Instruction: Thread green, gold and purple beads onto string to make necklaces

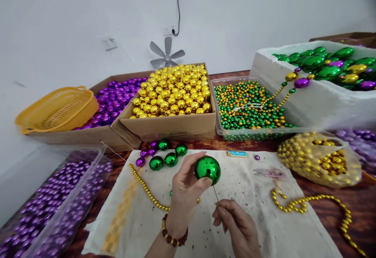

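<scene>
My left hand (pixel 186 191), with a beaded bracelet (pixel 174 238) at the wrist, grips a large shiny green ball (pixel 207 169) above the cloth. Below and right of it, my right hand (pixel 236 224) pinches a thin needle (pixel 216 194) whose upper end meets the ball's underside. A string of gold beads (pixel 149 192) lies on the cloth (pixel 158 230) left of my left hand. Several green balls (pixel 171 159) and purple balls (pixel 143 153) rest at the cloth's back left edge. Pink-handled snips (pixel 269 173) lie on the right.
Behind the cloth stand a box of gold balls (pixel 173 128), a box of purple balls (pixel 79 137) and a tub of small beads (pixel 249 132). A foam box (pixel 293 101) is back right. A bag of gold beads (pixel 317 162) and another gold string (pixel 323 198) lie right.
</scene>
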`<action>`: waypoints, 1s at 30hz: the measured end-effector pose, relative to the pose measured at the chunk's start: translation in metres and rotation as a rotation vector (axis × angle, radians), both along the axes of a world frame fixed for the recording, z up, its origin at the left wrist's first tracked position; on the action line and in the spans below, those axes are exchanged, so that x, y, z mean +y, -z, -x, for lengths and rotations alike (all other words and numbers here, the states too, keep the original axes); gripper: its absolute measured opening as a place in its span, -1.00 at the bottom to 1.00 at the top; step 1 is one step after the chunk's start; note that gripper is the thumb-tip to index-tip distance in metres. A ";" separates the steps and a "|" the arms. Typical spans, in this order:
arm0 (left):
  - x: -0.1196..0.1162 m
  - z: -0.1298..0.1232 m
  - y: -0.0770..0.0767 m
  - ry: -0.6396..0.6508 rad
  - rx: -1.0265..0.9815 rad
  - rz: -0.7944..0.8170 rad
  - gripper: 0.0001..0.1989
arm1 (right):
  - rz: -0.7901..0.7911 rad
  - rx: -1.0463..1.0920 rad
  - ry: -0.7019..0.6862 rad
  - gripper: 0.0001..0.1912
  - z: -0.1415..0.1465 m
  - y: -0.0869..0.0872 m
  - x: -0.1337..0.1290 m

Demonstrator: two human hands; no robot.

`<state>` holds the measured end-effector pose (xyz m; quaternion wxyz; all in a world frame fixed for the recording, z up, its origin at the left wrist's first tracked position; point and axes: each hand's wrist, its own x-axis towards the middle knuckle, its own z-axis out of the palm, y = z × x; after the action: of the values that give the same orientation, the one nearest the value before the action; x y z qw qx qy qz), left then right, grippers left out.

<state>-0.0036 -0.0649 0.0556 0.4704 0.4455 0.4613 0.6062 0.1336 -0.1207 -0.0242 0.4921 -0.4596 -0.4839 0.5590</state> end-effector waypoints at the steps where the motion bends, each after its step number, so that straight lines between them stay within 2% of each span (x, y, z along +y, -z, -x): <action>1: -0.002 0.000 -0.002 0.002 0.007 -0.015 -0.54 | -0.001 0.003 0.009 -0.74 0.000 -0.001 0.000; 7: -0.008 -0.004 -0.013 0.028 0.052 -0.099 -0.56 | -0.031 0.043 -0.005 -0.75 -0.002 -0.007 -0.001; 13: -0.012 -0.009 0.001 0.102 0.051 -0.004 -0.56 | 0.003 0.035 -0.026 -0.73 0.000 -0.021 0.011; 17: -0.009 -0.009 0.009 0.050 0.061 0.126 -0.60 | 0.054 0.081 -0.105 -0.73 -0.004 -0.024 0.018; 19: -0.008 -0.011 0.012 0.031 0.054 0.169 -0.60 | 0.109 0.096 -0.114 -0.71 -0.009 -0.021 0.017; 23: -0.015 -0.024 0.023 0.075 0.090 0.197 -0.52 | 0.239 0.109 -0.056 -0.75 -0.021 -0.008 0.012; 27: -0.028 -0.040 0.033 0.136 0.230 0.113 -0.44 | 0.264 0.058 0.000 -0.75 -0.033 0.005 0.005; 30: -0.031 -0.035 0.038 0.197 0.310 0.070 -0.44 | 0.270 -0.020 0.023 -0.73 -0.048 0.018 0.001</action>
<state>0.0312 -0.0958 0.0179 0.4659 0.5599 0.5031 0.4651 0.1821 -0.1202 -0.0418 0.4273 -0.5326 -0.4040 0.6088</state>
